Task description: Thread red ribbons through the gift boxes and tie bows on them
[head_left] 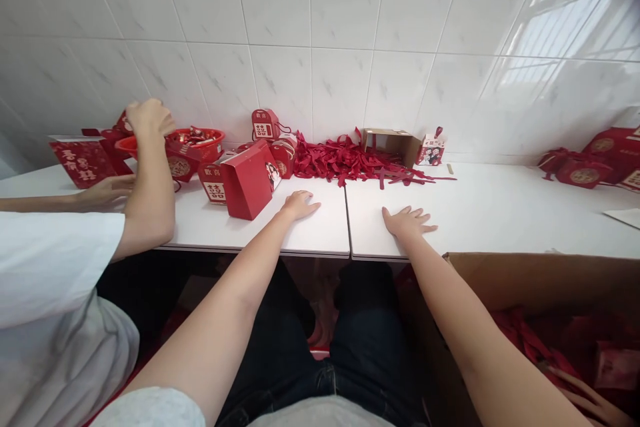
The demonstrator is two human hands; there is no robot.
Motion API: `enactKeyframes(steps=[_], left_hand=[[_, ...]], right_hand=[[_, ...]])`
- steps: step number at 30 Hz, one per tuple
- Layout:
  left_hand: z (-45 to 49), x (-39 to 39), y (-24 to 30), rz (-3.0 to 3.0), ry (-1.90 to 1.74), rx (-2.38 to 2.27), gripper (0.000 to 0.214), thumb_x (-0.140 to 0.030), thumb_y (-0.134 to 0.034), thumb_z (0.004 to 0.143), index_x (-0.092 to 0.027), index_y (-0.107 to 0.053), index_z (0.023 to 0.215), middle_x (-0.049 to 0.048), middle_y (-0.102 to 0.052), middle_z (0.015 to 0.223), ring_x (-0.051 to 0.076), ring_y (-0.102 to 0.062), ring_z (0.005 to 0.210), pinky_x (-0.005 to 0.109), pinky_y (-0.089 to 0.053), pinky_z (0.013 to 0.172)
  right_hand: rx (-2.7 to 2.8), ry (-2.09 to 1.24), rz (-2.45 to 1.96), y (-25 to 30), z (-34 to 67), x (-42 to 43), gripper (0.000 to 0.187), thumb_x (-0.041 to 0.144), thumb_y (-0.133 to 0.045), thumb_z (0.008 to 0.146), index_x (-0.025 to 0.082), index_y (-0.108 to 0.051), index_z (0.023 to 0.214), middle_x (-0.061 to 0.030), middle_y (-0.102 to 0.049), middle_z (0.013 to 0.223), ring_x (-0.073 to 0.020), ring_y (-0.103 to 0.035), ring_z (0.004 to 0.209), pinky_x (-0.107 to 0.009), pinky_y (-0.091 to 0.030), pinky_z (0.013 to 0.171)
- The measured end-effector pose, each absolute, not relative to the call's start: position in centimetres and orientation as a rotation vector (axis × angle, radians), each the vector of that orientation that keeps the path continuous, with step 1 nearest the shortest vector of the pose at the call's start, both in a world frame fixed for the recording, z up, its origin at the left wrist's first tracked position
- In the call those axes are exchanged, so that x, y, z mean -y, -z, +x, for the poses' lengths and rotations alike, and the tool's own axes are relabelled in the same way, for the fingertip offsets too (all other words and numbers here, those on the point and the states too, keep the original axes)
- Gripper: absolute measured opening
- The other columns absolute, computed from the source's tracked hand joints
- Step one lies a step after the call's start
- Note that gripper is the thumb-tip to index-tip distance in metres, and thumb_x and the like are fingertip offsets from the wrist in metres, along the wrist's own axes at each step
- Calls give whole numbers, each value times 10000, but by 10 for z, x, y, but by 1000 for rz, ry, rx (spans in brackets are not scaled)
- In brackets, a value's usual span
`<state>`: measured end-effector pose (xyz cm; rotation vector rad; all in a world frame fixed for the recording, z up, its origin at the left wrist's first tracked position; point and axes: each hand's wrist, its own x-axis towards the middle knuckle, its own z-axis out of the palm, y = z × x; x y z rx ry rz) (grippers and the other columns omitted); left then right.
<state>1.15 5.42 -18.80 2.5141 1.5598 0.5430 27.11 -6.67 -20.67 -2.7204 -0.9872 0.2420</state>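
Note:
My left hand [300,205] lies on the white table [370,197] with its fingers stretched out, holding nothing. Just left of it stands a large red gift box [249,183], with a smaller red box [214,185] beside it bearing white characters. My right hand [410,221] rests flat and spread on the table, right of the seam, also with nothing in it. Beyond both hands, near the wall, is a heap of red ribbons [340,157]. An open cardboard box [393,140] on its side and a small printed box [431,149] stand behind my right hand.
At left a co-worker's raised hand [150,118] is near a red basket [214,147] of wrapped pieces. A large carton [540,280] with red items stands against the table's front edge at right. More red boxes [584,170] sit at the far right.

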Motion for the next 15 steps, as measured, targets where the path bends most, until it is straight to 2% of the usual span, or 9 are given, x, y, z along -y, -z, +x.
enactKeyframes(steps=[6, 10, 15], left_hand=[[13, -57, 187, 2481, -551, -1594, 339, -343, -551, 887, -139, -561, 1157, 69, -577, 1171, 243, -587, 1007, 417, -512, 839], [13, -60, 190, 2478, -529, -1595, 313, -326, -533, 901, -168, -552, 1170, 89, -569, 1192, 207, -588, 1005, 412, -511, 848], [18, -63, 190, 2446, -504, -1711, 323, -326, -547, 893, -162, -551, 1170, 84, -574, 1183, 222, -587, 1011, 418, -513, 839]], right_hand=[[1041, -227, -2706, 208, 272, 74, 848, 633, -191, 862, 48, -160, 1475, -238, -97, 1535, -419, -39, 1395, -658, -39, 1044], [1069, -214, -2703, 211, 275, 75, 848, 631, -180, 862, 45, -161, 1475, -243, -101, 1533, -431, -47, 1390, -668, -47, 1035], [1080, -183, -2699, 212, 277, 72, 853, 626, -192, 858, 27, -185, 1466, -262, -126, 1522, -451, -67, 1380, -674, -46, 1028]])
